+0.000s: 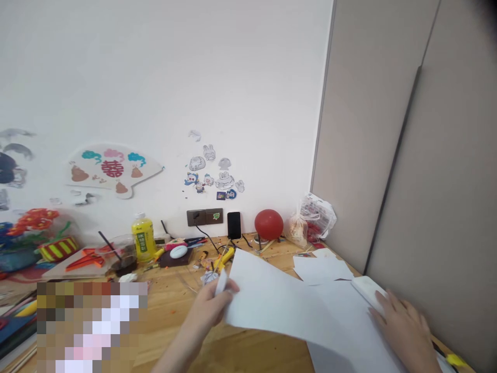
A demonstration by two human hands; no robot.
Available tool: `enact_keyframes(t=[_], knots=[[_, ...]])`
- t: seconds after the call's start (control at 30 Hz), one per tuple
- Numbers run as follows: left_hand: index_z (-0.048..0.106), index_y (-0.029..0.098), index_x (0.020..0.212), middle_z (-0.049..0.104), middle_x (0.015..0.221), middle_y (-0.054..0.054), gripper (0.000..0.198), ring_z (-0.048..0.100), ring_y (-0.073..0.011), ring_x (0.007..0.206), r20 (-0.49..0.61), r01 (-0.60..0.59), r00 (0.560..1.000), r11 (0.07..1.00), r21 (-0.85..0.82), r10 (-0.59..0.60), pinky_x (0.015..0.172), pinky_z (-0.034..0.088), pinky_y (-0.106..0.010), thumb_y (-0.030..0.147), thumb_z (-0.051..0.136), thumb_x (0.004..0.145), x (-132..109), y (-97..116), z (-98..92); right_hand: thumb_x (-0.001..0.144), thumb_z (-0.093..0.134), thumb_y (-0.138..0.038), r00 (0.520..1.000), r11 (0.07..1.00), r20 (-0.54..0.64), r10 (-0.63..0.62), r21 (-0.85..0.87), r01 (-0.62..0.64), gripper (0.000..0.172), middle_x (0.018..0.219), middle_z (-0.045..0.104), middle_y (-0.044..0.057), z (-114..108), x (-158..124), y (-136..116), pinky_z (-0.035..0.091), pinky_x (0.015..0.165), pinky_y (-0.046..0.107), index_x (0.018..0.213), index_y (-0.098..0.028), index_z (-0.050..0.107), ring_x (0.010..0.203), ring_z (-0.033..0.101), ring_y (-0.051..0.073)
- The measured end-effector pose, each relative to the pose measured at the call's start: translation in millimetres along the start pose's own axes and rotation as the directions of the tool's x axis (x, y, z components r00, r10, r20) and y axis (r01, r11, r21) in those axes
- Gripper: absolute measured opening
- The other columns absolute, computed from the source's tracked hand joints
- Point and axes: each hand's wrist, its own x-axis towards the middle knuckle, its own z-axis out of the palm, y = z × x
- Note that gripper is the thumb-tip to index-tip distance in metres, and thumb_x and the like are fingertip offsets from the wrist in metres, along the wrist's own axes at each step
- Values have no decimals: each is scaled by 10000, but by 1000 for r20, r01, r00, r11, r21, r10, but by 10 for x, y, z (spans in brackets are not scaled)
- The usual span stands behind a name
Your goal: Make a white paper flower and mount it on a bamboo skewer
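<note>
My left hand [217,300] is closed on the left edge of a large white sheet of paper [272,295], which is lifted and bowed above the wooden table. A small white piece also shows at the fingers of this hand. At the right, my right hand [406,326] rests on a white block-like object [368,290] that lies over the papers, its fingers curled on the object's near end. Another white sheet [341,331] lies beneath, partly covered by the lifted one. Smaller white papers [322,267] lie behind.
Along the wall stand a yellow bottle [143,238], a cup with dark liquid [123,256], a phone [234,225], a red balloon [268,224] and plastic bags [316,220]. A yellow tool [225,257] lies behind my left hand. A grey cabinet [435,207] borders the right side.
</note>
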Motion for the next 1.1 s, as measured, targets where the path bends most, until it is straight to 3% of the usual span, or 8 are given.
enact_keyframes(t=[0.13,0.27,0.53,0.63,0.8,0.93,1.0,1.1], knots=[[557,186,759,395,428,87,199,406,-99,378,-80,106,992,985,138,-95,354,242,-179,232,481,581,63,-489,-352,797,378,-446,977,954,1,-212,216,207,518,1337,451,84,46,-68,-266,337,984,430,1189,-155,553,1207,407,299],[581,174,841,509,502,62,268,500,-132,453,-114,109,990,975,195,-88,411,337,-207,198,486,591,132,-826,-567,802,345,-505,956,914,204,-211,389,119,545,1327,463,31,80,-90,-344,358,988,432,1230,-214,517,1211,417,281],[507,139,1175,695,841,-12,573,632,-197,706,-122,93,990,987,132,-77,602,452,-257,128,444,605,-51,-736,-793,777,350,-482,941,895,246,-232,434,107,573,1329,450,45,183,-1,-209,326,1018,449,1235,-178,512,1211,417,290],[544,136,1126,704,865,-26,501,636,-220,764,-153,85,986,991,105,-68,633,459,-265,167,502,627,-83,-730,-805,758,386,-421,946,894,215,-241,429,130,535,1295,490,77,146,11,-237,354,1001,449,1190,-153,553,1191,441,297],[640,148,789,696,766,-47,251,624,-256,759,-174,-13,982,952,306,69,631,446,-281,348,503,723,-48,-836,-817,776,409,-383,921,749,65,-383,605,269,465,1260,533,76,-325,-7,-675,386,979,429,1161,-179,572,1164,469,275],[618,162,913,661,896,-88,274,603,-250,846,-281,-24,906,698,716,318,698,426,-289,295,405,802,-78,-892,-761,849,370,-392,858,545,-24,-513,763,347,398,1228,558,56,-980,-138,-1417,405,961,359,1173,-238,544,1125,503,212],[599,177,973,650,917,-86,279,607,-221,820,-171,-69,910,543,837,379,699,423,-281,198,381,799,-123,-907,-641,845,421,-378,796,439,-87,-599,796,417,408,1231,555,58,-1283,-243,-1819,445,907,332,1224,-241,489,1071,542,202],[601,200,972,674,865,-68,347,612,-205,785,57,-228,919,408,884,389,685,431,-278,73,390,727,-194,-950,-380,779,567,-315,668,280,-251,-701,765,581,443,1153,608,65,-1560,-413,-2327,465,847,340,1207,-222,495,1006,570,226]])
